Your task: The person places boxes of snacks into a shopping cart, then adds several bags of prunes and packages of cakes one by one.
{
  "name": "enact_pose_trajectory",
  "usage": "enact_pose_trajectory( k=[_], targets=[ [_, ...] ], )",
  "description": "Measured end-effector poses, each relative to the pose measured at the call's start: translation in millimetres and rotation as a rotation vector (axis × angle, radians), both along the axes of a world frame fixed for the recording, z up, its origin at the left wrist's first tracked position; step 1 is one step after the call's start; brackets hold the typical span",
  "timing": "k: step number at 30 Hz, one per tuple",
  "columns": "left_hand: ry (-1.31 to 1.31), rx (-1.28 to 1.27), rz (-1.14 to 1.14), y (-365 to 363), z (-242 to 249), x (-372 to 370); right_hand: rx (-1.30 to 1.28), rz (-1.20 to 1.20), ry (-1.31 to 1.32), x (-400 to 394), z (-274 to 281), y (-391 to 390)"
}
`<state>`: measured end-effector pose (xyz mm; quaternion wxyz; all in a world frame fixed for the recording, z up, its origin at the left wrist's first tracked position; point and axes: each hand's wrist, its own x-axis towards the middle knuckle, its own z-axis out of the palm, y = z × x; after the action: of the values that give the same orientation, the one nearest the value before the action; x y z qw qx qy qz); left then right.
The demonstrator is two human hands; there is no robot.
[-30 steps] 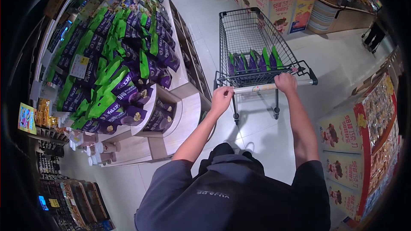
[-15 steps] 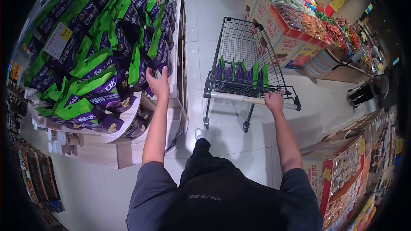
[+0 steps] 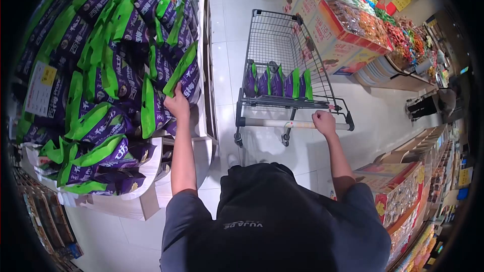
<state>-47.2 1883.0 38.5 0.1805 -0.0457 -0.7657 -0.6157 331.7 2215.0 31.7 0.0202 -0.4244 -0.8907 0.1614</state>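
My left hand (image 3: 177, 103) is closed on the lower green edge of a purple-and-green prune bag (image 3: 187, 73) at the right side of the shelf display. Its fingertips are partly hidden behind the bag. Many like bags (image 3: 103, 121) are heaped to the left of it. My right hand (image 3: 323, 122) is wrapped round the right part of the handle of a wire shopping cart (image 3: 267, 122). Inside the cart, several purple-and-green bags (image 3: 276, 83) stand upright in a row.
A white price sign (image 3: 40, 90) hangs before the bags. Candy bins (image 3: 348, 35) stand beyond the cart on the right. At the lower right is another boxed candy display (image 3: 403, 196). A person (image 3: 438, 105) with a cart is at the far right.
My left hand has moved up and left and closed on a bag, where before it was open beside the display. My right hand stays on the handle.
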Motion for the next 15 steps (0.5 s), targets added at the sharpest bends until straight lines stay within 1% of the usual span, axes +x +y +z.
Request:
enact_pose_trajectory(
  k=[1, 2, 4, 5, 6, 8, 9, 10, 11, 12, 14, 15],
  targets=[
    [0.095, -0.018, -0.032, -3.5, 2.8, 3.9, 0.001, 0.015, 0.058, 0.6, 3.2, -2.6],
    [0.224, 0.038, -0.081, -6.2, 11.7, 10.8, -0.008, -0.007, 0.05, 1.1, -1.1, 1.4],
    [0.216, 0.245, -0.105, -1.9, 59.0, 39.0, -0.373, -0.08, 0.64, 4.2, -12.0, 8.5],
    [0.144, 0.346, -0.123, -1.3, 70.0, 46.0, -0.403, -0.095, 0.748, 1.2, -2.5, 7.3],
    [0.076, 0.442, -0.135, 0.0, 80.1, 51.1, -0.42, -0.098, 0.743, -6.0, 9.0, 6.1],
    [0.073, 0.447, -0.214, 13.6, 115.5, 64.4, -0.512, -0.127, 0.92, -21.2, 23.9, 6.2],
    [0.066, 0.515, -0.288, 25.9, 124.1, 63.6, -0.641, -0.063, 0.955, -31.8, 27.3, 11.4],
    [0.028, 0.615, -0.302, 48.0, 133.8, 66.8, -0.789, 0.028, 1.038, -46.0, 32.1, 13.7],
    [0.0, 0.638, -0.341, 69.3, 137.5, 66.8, -0.93, 0.128, 1.12, -67.5, 44.0, 11.6],
    [-0.029, 0.664, -0.381, 91.4, 139.4, 66.5, -1.158, 0.255, 1.117, -85.4, 47.1, 14.7],
    [-0.178, 0.77, -0.43, 143.4, 141.6, 70.3, -1.654, 0.428, 1.284, -112.7, 55.3, 4.5],
    [-0.254, 0.828, -0.45, 167.4, 138.6, 70.7, -1.784, 0.351, 1.291, -117.0, 50.9, 1.2]
  ],
)
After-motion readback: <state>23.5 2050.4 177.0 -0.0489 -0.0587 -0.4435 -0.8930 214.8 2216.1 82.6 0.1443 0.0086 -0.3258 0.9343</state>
